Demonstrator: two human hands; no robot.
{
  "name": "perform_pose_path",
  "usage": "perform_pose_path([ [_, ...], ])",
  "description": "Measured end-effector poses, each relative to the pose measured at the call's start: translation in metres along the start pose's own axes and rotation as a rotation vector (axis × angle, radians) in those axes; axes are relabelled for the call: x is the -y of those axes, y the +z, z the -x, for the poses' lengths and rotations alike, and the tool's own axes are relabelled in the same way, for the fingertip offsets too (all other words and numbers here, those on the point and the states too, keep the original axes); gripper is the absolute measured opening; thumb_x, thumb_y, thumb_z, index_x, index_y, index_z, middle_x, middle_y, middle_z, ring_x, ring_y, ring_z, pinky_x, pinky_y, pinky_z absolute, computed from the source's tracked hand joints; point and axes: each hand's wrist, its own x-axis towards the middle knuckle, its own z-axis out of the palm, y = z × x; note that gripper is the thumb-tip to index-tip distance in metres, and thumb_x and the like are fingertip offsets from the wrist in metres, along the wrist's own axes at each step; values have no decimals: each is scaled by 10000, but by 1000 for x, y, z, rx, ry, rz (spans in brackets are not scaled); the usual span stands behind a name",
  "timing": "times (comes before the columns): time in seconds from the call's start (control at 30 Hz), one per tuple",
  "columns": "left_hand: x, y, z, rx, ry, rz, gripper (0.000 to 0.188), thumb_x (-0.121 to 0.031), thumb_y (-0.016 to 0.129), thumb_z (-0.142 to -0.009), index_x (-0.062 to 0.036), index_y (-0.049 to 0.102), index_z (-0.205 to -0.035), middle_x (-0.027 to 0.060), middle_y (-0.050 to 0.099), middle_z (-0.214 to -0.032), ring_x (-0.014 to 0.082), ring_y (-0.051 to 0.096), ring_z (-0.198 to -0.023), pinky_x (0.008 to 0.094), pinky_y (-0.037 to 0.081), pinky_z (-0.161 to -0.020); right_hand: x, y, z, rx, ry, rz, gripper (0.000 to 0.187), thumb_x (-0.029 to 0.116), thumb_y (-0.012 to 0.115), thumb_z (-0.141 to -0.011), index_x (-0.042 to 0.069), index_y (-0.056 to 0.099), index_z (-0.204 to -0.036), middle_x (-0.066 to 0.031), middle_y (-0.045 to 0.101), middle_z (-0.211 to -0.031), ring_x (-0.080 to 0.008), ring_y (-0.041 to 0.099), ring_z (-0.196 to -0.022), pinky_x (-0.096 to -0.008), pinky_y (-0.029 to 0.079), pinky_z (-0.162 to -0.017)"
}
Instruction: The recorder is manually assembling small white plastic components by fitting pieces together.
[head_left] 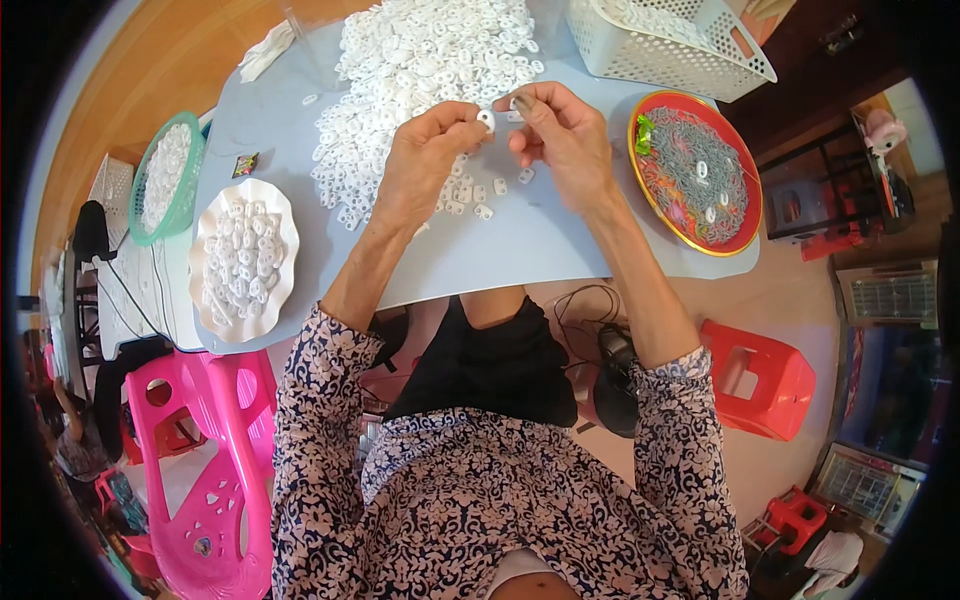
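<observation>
White piece (487, 121) | left hand (428, 148) | long axis upright in view | hole uppermost

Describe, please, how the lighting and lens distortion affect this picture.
Head view: corners fall to black; the pink plastic chair looks stretched near the rim; the heaped small white oval pieces look bright, their fine detail partly lost; the far-left edge is dim and indistinct.

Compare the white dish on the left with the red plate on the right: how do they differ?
The white dish has a wavy rim; the red plate has a smooth, gold-coloured edge.
The white dish is heaped with white pieces; the red plate holds mostly small grey parts, with a few white pieces on top.
Both stand on the table.
</observation>
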Motion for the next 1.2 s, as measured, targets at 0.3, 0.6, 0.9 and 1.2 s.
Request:
perform_pose_path([
  [0.3, 3, 6, 1, -96, 0, 197, 152, -94, 589, -849, 5, 624, -959, 15, 599, -776, 81, 542, -733, 230, 444, -678, -16, 18, -5, 9, -37, -280, 194, 200, 551, -932, 16, 570, -988, -78, 652, -976, -104, 627, -697, -207, 502, -569],
  [0.6, -4, 5, 4, -125, 109, -64, 187, -152, 541, -872, 17, 612, -914, 46, 608, -755, 87, 542, -685, 234, 437, -613, -21, 21, -7, -38, -184, -245, 163, 149, 550, -930, -4, 570, -980, -87, 660, -917, -103, 614, -708, -240, 523, -626],
  [0.9, -3, 0, 2, 24, -73, 52, 237, -201, 518, -888, -17, 606, -767, 40, 579, -699, 97, 502, -652, 234, 407, -642, -16, 20, -2, -16, -267, -79, 143, 98, 585, -902, -32, 603, -957, -69, 654, -827, -84, 566, -654, -229, 500, -610],
  [1.2, -4, -4, 0, -50, 26, 29, 200, -181, 484, -881, -31, 585, -793, 32, 572, -705, 101, 510, -690, 248, 411, -673, -17, 18, 4, -57, -180, 113, 204, 74, 612, -879, -16, 638, -1060, -25, 625, -794, -82, 560, -682, -212, 456, -626],
])
